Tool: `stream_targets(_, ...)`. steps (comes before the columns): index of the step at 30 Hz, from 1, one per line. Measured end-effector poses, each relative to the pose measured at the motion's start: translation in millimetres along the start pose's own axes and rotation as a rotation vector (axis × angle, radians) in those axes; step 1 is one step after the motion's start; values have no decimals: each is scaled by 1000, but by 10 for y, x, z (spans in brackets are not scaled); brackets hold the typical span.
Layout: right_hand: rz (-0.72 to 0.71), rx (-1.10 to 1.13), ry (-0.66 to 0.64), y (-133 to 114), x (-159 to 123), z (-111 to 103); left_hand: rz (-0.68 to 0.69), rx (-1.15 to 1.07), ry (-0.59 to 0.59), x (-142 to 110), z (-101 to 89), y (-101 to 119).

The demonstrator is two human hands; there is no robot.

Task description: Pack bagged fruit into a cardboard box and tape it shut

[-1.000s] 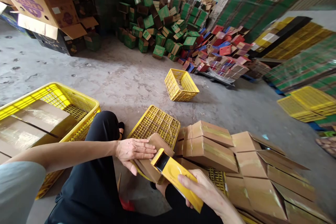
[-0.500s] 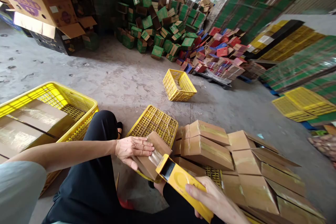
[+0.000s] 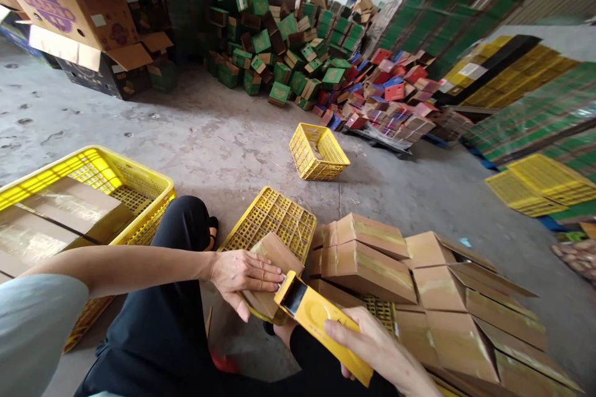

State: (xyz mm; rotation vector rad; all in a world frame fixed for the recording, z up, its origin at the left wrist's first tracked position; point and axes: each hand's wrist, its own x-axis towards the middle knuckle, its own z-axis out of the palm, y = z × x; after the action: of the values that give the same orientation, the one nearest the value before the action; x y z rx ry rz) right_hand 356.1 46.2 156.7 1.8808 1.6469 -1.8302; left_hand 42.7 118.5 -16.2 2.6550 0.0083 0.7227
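My left hand (image 3: 246,276) lies flat on a small brown cardboard box (image 3: 278,249), fingers stretched out towards the right and pressing its upper face. The box rests on an upside-down yellow plastic crate (image 3: 274,214) between my knees. In my right hand (image 3: 363,335) is a yellow tape dispenser (image 3: 321,319), thumb along its top face. Its open front end meets the box right beside my left fingertips. Those fingers and the dispenser hide most of the tape there.
Several flat-folded cardboard boxes (image 3: 367,263) with taped seams lie to my right. On my left stands a large yellow crate (image 3: 139,167) holding taped boxes. A small yellow crate (image 3: 319,152) sits ahead on the floor. Piles of green boxes (image 3: 279,74) and red boxes (image 3: 395,93) lie beyond.
My left hand has slid slightly right along the box, covering the shiny clear tape strip seen before. The dispenser has shifted slightly left, so its front end is closer to my fingertips.
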Motion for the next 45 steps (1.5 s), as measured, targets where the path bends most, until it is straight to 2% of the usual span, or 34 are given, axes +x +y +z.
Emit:
stream_targets(4, -5, 4, -19, 67, -6, -28, 5, 8, 19, -45, 43, -59)
stream_targets(9, -3, 25, -44, 135, -45, -89, -46, -5, -15, -48, 93, -96)
stream_targets(15, -16, 27, -37, 112, -54, -101, -39, -22, 0, -48, 22, -75)
stream_targets(23, -8, 30, 18, 133, -64, -76, -9, -32, -36, 199, -43, 46)
stream_targets(28, -39, 32, -13, 177, -40, -37, 21, -89, -65, 263, -36, 62)
stream_targets(34, -59, 35, -15, 361, -5, -36, -82, -160, -125, 263, -44, 41)
stream_targets(40, 16, 53, 2, 617, -121, -169, -174, -185, -199, 311, -59, 32)
stream_targets(45, 23, 70, 12, 599, -211, -149, -171, -236, -168, 298, -89, 76)
